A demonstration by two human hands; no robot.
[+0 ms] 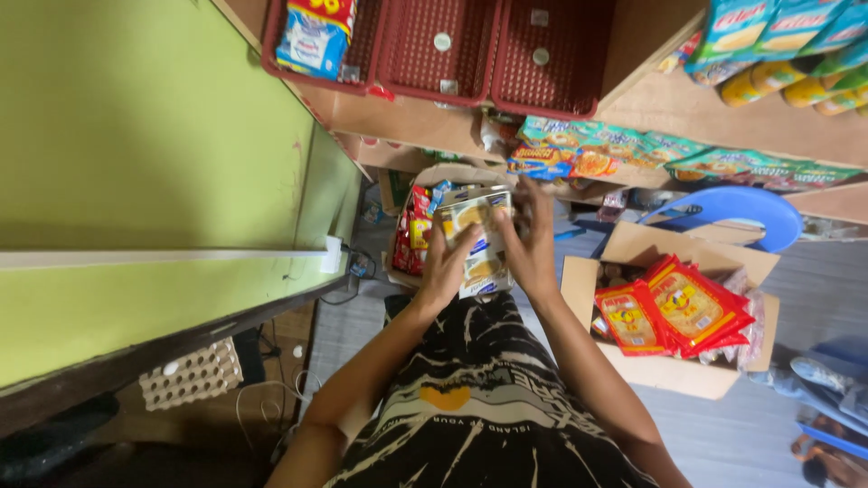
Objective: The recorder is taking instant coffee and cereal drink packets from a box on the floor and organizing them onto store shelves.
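Both hands are clamped on a stack of snack packets (479, 239) held out in front of the chest, above an open cardboard box (434, 176) on the floor. The left hand (449, 262) presses against the near-left side of the stack, its fingers close together and curled onto the front of the packets. The right hand (533, 239) grips the other side, its fingers stretched long and slightly apart up the edge. The stack is blue, white and yellow; I can make out at least three packets in it, though the exact count is hidden by the fingers.

The box beneath holds more goods — red packets (411, 239) stand along its left side, too crowded to count. To the right sits a second cardboard box (674, 312), well apart from the hands, with about four flat red-and-yellow packets (678, 312) fanned out on top of it. Behind that box is one blue plastic chair (732, 208).

Up on the wooden shelf (407, 113) there are three red plastic baskets (438, 45) side by side; the leftmost holds one blue-and-white bag (312, 41), the other two show only their mesh. A lower shelf carries a row of green packets (633, 145) — several, overlapping. A green wall (136, 136) fills the left side, and below it one grey egg tray (192, 372) lies on the floor.
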